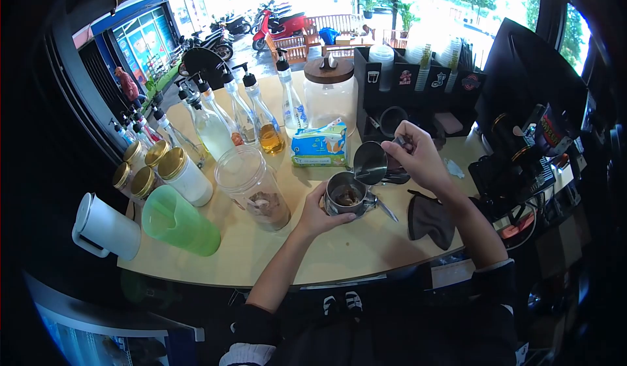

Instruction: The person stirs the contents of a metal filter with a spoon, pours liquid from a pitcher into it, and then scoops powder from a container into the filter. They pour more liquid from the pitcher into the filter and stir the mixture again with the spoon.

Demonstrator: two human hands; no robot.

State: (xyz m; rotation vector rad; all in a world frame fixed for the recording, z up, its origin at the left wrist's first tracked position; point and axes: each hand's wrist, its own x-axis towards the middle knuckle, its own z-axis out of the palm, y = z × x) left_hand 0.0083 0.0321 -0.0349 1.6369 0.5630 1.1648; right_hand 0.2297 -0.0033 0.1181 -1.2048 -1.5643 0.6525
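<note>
My left hand (319, 213) is wrapped round a metal cup (334, 204) that stands on the counter, with something brown in its bottom. In my right hand (418, 155) is a small metal pitcher (372, 159), tilted with its lip just above the cup; I cannot make out whether liquid is flowing. A thin metal utensil (388, 210) lies right of the cup. Left of my left hand stands a large clear plastic jar (251, 183) with brown powder low inside. A blue and green packet of wipes (319, 146) sits behind the cup.
Pump bottles (264, 121) and gold-lidded jars (185, 176) line the left and back. A green jug (179, 219) and white pitcher (108, 225) stand at left. A dark cloth (431, 219) lies at right, before black machines. A black cup holder (418, 91) and wood-lidded jar (330, 98) stand behind.
</note>
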